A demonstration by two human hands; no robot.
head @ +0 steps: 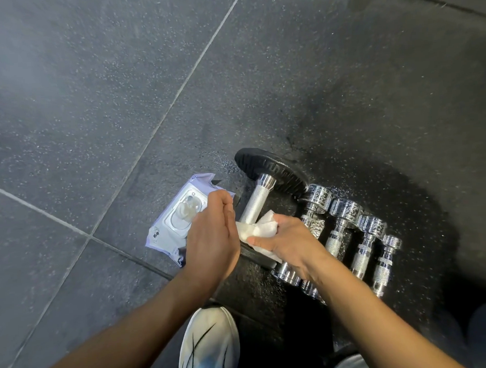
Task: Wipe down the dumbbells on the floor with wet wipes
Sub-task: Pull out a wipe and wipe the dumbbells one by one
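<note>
A big dumbbell lies on the dark rubber floor, with a chrome handle (254, 205) and a black far plate (266, 166). Its near plate (256, 256) is mostly hidden under my hands. My right hand (288, 242) grips a crumpled white wet wipe (261, 228) at the near end of the handle. My left hand (210, 237) stands on edge just left of the wipe, fingers fairly straight, palm turned toward the wipe. Several small chrome dumbbells (344, 227) lie side by side to the right.
A lilac pack of wet wipes (169, 227) lies on the floor to the left, lid open with a wipe poking out, partly under my left hand. My white shoe (209, 347) is at the bottom centre. Wet patches darken the floor around the dumbbells.
</note>
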